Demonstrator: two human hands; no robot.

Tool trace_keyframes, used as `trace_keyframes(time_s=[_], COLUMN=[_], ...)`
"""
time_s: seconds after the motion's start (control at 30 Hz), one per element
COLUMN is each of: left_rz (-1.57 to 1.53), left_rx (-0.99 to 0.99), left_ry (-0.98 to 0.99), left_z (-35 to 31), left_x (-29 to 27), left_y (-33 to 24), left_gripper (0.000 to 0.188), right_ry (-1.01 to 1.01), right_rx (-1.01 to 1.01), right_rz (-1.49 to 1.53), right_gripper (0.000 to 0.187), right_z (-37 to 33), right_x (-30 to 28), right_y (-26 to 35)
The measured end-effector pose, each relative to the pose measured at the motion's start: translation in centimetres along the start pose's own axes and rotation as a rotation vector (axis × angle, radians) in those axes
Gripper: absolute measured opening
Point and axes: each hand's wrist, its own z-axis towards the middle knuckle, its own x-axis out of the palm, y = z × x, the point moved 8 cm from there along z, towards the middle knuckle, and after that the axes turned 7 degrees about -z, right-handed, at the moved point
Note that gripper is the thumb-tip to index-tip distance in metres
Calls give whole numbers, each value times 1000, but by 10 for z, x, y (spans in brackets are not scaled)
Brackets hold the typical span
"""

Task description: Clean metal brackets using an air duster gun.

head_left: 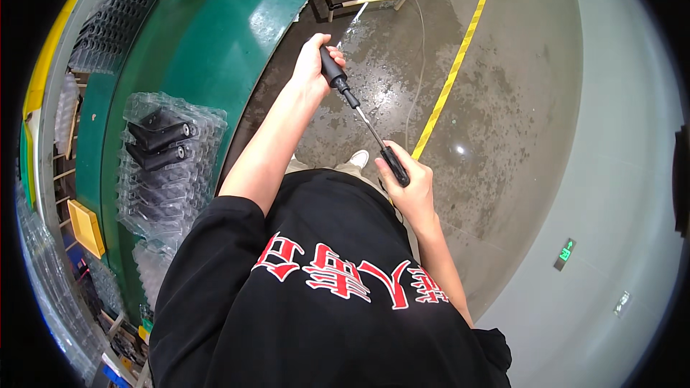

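My left hand [310, 65], raised in front of me, is wrapped round a black cylindrical part [333, 72] that narrows to a stepped neck. Closer to my body and to the right, my right hand [412, 185] grips the black handle of a tool with a thin metal shaft [370, 126]. The tool resembles a screwdriver. Its shaft runs up to the left and meets the narrow end of the black part. Whether the tip sits inside that end cannot be made out. On my left, two black angled parts [159, 145] with round ends lie in the top clear plastic tray [208, 118].
A green bench [215, 43] curves along my left, bearing stacked clear trays. A yellow bin [85, 228] stands beyond it. Ahead is a pipe-framed stand [366, 1] on a wet-looking floor [496, 93] with a yellow striped line [460, 57]. A grey wall [611, 136] rises at right.
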Motion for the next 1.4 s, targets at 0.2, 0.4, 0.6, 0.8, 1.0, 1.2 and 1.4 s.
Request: trace_keyframes(time_s=[0.2,0.4,0.6,0.8,1.0,1.2,1.4], left_rz=[1,62,678,1470,1634,1837,1932], left_rx=[23,58,261,816,503,546,683], left_ry=[-29,-2,140,376,97,63,59], left_z=[6,3,-19,-34,-31,-34,-40], left_x=[-2,1,-3,0,-11,-14,-5], left_y=[3,3,1,16,30,37,40], left_gripper=[17,19,25,38,40,41,39], right_ry=[-7,-7,31,9,-52,-60,-44], right_rx=[23,-34,-16,45,166,224,211], right_rz=[10,5,-45,12,9,34,85], right_gripper=[33,32,34,35,32,30,29], right_z=[2,3,2,4,4,7,13], right_x=[-2,-5,-23,-29,-34,-43,-52], right_y=[-7,-16,-35,-33,-41,-48,-53])
